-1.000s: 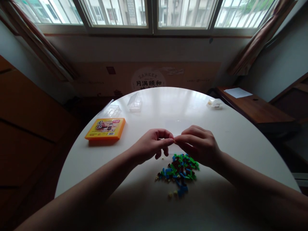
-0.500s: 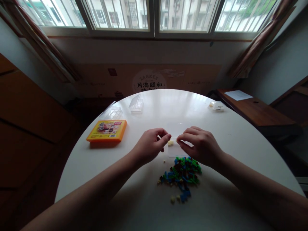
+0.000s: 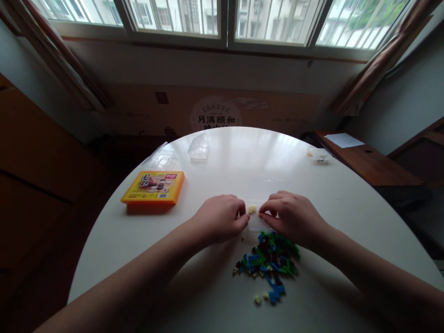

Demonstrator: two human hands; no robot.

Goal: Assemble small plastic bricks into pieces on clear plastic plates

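A clear plastic box (image 3: 255, 225) lies open on the white table in front of me, with a few small cream building bricks (image 3: 252, 209) in its left part. My left hand (image 3: 224, 218) is at the box's left edge, thumb and fingertips closed together; anything between them is hidden. Over the right side of the box is my right hand (image 3: 294, 215), its thumb and forefinger pinched close to the cream bricks. What it pinches, if anything, is too small to name. Just nearer to me lies a loose heap of green, blue, brown and cream bricks (image 3: 268, 259).
An orange-yellow box (image 3: 152, 187) lies at the left of the round table (image 3: 194, 286). Two clear plastic cases (image 3: 199, 152) stand behind it. At the far right is a small clear bag (image 3: 319, 156). A wooden desk (image 3: 374, 164) adjoins the right side.
My left hand has come down to the box's left edge and my right hand has lowered over its right side. The view has shifted slightly. The brick heap looks the same.
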